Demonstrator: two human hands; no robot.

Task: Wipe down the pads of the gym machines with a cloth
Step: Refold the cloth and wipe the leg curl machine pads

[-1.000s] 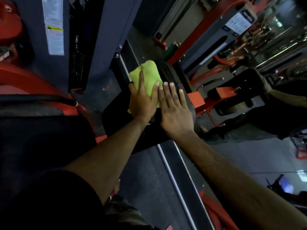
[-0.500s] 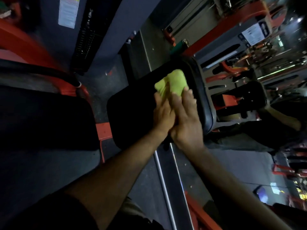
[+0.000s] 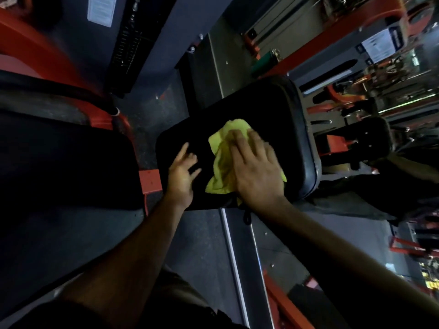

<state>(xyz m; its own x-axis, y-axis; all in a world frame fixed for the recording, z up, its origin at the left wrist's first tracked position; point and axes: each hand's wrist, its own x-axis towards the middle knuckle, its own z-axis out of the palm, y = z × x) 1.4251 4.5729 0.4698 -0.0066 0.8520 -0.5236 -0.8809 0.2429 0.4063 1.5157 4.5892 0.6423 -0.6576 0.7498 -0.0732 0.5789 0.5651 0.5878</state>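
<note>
The cloth (image 3: 224,162), a crumpled yellow-green rag, lies on the black seat pad (image 3: 266,110) of the gym machine, a little toward the pad's near edge and roughly at mid-width. The right hand (image 3: 255,173) lies flat on top of it, fingers straight and spread, pressing it onto the vinyl instead of clutching it; part of the rag shows past the fingertips and to the left of the palm. The left hand (image 3: 181,173) rests on the bare pad just beside the rag, to its left, fingers loose and splayed, holding nothing.

The pad's long axis runs from the near left corner up toward the far right, where its rounded rim catches some light. The unwiped-looking stretch lies ahead of the right hand's fingertips, so the next stroke probably calls for a push away from the body along that axis. That is a judgement, since the dark surface shows no wet or dry marks. The right hand is plainly the nearer one for that stroke; the left seems only to brace.

Counted: one cloth, two hands, and two black pads in reach, the one being wiped and a second pad (image 3: 66,162) at the left, well apart from both hands, with an orange frame (image 3: 150,181) between them.
</note>
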